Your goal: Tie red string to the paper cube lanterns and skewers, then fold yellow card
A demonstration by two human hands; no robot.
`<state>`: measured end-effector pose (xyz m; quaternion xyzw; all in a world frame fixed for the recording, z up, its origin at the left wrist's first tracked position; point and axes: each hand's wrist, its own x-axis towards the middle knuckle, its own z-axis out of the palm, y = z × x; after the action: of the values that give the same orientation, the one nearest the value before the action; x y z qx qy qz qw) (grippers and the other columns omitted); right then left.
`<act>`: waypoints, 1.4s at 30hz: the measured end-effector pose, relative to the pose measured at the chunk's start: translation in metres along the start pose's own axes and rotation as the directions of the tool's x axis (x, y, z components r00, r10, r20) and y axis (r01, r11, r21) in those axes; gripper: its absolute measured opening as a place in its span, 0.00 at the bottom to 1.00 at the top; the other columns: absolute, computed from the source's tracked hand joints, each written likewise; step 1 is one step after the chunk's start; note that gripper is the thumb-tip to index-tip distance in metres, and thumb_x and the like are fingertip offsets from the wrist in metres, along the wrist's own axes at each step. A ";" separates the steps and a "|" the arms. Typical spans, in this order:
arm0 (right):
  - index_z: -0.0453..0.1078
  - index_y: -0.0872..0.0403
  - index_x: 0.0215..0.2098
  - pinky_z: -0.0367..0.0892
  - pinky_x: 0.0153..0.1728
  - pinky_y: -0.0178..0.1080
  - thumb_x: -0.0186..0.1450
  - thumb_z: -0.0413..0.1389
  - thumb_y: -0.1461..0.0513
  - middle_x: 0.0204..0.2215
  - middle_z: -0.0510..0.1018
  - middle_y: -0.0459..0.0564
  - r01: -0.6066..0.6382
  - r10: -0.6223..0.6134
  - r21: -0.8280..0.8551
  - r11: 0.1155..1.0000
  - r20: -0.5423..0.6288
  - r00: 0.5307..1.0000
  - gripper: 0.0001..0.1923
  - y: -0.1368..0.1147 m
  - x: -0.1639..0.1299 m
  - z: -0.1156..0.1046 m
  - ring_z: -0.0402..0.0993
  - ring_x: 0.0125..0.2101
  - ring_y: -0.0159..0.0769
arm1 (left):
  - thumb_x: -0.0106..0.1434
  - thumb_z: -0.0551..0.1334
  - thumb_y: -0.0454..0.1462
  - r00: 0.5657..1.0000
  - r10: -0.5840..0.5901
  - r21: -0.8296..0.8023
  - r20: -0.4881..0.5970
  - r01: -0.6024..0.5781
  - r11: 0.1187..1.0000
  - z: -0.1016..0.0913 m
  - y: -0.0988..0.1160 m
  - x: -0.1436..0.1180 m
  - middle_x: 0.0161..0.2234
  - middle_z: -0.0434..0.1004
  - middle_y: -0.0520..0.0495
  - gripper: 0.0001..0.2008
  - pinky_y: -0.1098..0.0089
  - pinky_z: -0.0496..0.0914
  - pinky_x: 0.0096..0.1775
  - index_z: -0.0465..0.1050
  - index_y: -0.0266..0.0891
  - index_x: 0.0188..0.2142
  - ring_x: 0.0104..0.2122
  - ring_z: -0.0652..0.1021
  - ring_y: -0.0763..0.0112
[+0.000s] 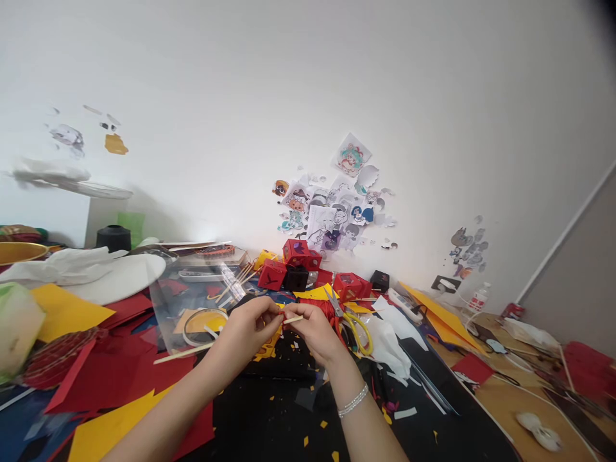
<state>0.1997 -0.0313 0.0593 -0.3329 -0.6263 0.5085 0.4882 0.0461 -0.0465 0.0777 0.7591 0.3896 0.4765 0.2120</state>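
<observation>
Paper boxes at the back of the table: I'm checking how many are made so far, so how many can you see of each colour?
Red paper boxes: 4 clearly in view
Black paper boxes: 2, the second off to the right
Yellow paper box: 1, partly hidden
Total: 7 that can be told apart; the cluster overlaps, so more may be hidden.

Both forearms rise from the near edge of the worktop and converge toward its middle; the left hand (248,327) comes in from the left, wrist straight, fingers curled and thumb pressed to forefinger in a pinch; the right hand (315,330) meets it from the right, back of the hand up, fingers bent inward, its fingertips closed in a like pinch just beside the left's; the right wrist wears a beaded bracelet (353,401); both arms are bare.
</observation>
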 end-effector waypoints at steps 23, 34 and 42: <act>0.60 0.52 0.26 0.57 0.34 0.33 0.63 0.44 0.61 0.26 0.62 0.43 0.149 -0.165 -0.373 0.916 -0.013 0.986 0.09 0.001 -0.005 0.004 0.60 0.30 0.31 | 0.52 0.55 0.47 0.991 -0.128 -0.158 -0.039 0.121 0.980 -0.001 -0.006 0.005 0.17 0.64 0.56 0.12 0.73 0.58 0.22 0.66 0.42 0.23 0.19 0.65 0.72; 0.56 0.52 0.23 0.57 0.35 0.34 0.65 0.44 0.62 0.28 0.60 0.45 0.315 -0.283 -0.444 0.839 0.139 0.949 0.12 -0.009 -0.005 0.007 0.59 0.31 0.32 | 0.55 0.52 0.46 0.977 -0.196 -0.194 -0.085 0.177 0.965 0.000 -0.015 0.006 0.16 0.60 0.58 0.12 0.73 0.57 0.21 0.61 0.42 0.24 0.17 0.63 0.74; 0.56 0.52 0.24 0.58 0.39 0.37 0.66 0.44 0.60 0.31 0.60 0.46 0.347 -0.298 -0.464 0.815 0.179 0.938 0.12 -0.011 -0.010 0.012 0.60 0.35 0.33 | 0.57 0.52 0.46 0.967 -0.218 -0.229 -0.135 0.184 0.956 0.003 -0.023 0.008 0.17 0.59 0.59 0.12 0.74 0.56 0.20 0.59 0.42 0.24 0.17 0.62 0.76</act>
<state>0.1925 -0.0472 0.0675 -0.3090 -0.8047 0.2589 0.4359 0.0414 -0.0266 0.0651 0.6478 0.4269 0.5505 0.3084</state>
